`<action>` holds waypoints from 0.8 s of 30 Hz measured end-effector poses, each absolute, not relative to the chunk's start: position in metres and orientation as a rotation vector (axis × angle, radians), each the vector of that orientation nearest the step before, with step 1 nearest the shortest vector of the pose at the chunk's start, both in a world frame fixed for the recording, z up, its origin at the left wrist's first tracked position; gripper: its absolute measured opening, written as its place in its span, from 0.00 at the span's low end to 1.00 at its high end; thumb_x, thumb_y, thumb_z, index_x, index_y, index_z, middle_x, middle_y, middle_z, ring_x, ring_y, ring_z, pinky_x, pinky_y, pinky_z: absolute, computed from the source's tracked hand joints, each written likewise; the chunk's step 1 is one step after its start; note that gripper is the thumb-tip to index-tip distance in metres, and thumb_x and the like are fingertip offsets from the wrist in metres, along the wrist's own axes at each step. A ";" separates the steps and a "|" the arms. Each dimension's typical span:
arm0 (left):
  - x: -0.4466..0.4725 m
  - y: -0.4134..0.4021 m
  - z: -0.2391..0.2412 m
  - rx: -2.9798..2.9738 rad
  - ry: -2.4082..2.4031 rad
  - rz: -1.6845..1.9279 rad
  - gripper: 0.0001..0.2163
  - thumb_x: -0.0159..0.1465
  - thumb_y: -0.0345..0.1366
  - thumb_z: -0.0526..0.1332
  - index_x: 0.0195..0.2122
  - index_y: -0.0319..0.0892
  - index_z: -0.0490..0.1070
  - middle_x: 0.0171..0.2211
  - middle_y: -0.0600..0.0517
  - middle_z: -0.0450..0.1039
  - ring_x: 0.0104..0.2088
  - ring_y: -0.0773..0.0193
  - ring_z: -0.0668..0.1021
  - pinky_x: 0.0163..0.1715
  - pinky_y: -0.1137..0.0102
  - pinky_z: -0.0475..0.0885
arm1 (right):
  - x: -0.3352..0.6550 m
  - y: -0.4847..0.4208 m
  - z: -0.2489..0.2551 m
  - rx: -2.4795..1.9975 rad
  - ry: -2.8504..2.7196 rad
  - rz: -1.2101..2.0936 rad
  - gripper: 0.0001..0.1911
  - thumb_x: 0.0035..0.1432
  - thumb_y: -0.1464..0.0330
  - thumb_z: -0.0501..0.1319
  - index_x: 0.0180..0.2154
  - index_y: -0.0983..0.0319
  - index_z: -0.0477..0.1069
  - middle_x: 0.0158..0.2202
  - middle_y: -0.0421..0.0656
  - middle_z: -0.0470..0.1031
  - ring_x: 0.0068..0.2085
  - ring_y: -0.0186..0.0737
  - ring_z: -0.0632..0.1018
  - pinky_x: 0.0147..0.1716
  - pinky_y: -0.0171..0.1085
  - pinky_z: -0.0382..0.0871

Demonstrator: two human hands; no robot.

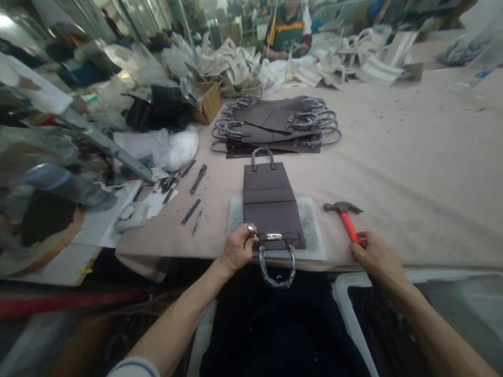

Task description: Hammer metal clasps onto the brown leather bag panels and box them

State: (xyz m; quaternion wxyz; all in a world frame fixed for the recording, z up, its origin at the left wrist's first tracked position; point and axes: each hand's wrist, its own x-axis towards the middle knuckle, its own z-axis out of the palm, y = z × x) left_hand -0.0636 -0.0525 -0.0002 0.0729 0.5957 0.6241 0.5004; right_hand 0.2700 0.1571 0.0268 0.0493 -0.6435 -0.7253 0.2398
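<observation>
A dark brown handbag body (268,183) lies flat and unfolded in front of me. Its near end rests on a pale slab (314,230), and a plastic-wrapped handle (277,285) hangs past the table edge. A silvery clasp (274,236) sits near that end. My left hand (238,247) is closed at the bag's near left edge, beside the clasp. From its fingers shows the round end of a short metal tool (250,228); the rest is hidden. On the right, my right hand (375,254) grips the red handle of a claw hammer (348,217), its head over the table.
Beyond the bag lies a stack of similar brown bag pieces (271,120) with wrapped handles. Metal punches (191,212) and other tools are at the left. A cardboard box (208,102) stands farther back. Across the table sits another person (288,34) among pale bag parts (231,63).
</observation>
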 end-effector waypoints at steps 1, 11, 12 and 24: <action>-0.064 -0.052 0.000 1.790 1.876 1.497 0.08 0.65 0.26 0.58 0.42 0.43 0.72 0.40 0.49 0.77 0.42 0.61 0.81 0.44 0.67 0.78 | 0.263 0.155 0.033 -1.978 -2.035 1.014 0.12 0.51 0.65 0.62 0.39 0.63 0.72 0.29 0.46 0.71 0.30 0.44 0.72 0.31 0.42 0.68; -0.064 -0.053 0.000 1.693 1.855 1.481 0.08 0.64 0.26 0.57 0.41 0.43 0.73 0.39 0.49 0.77 0.41 0.61 0.80 0.44 0.67 0.77 | 0.199 0.074 0.140 -1.349 -1.588 1.577 0.16 0.66 0.52 0.55 0.37 0.57 0.63 0.22 0.33 0.60 0.18 0.31 0.61 0.16 0.31 0.56; -0.064 -0.053 0.000 1.698 1.852 1.485 0.08 0.64 0.26 0.57 0.41 0.42 0.73 0.39 0.49 0.77 0.41 0.61 0.80 0.44 0.67 0.77 | 0.192 0.065 0.153 -1.241 -1.769 1.388 0.17 0.67 0.50 0.53 0.37 0.57 0.64 0.22 0.34 0.62 0.19 0.32 0.63 0.17 0.32 0.57; -0.065 -0.052 -0.003 1.728 1.869 1.486 0.08 0.64 0.26 0.58 0.41 0.43 0.73 0.39 0.48 0.78 0.41 0.60 0.81 0.43 0.66 0.77 | 0.163 0.049 0.239 -0.818 -2.510 0.409 0.14 0.70 0.56 0.53 0.35 0.53 0.70 0.22 0.41 0.69 0.23 0.41 0.69 0.23 0.40 0.56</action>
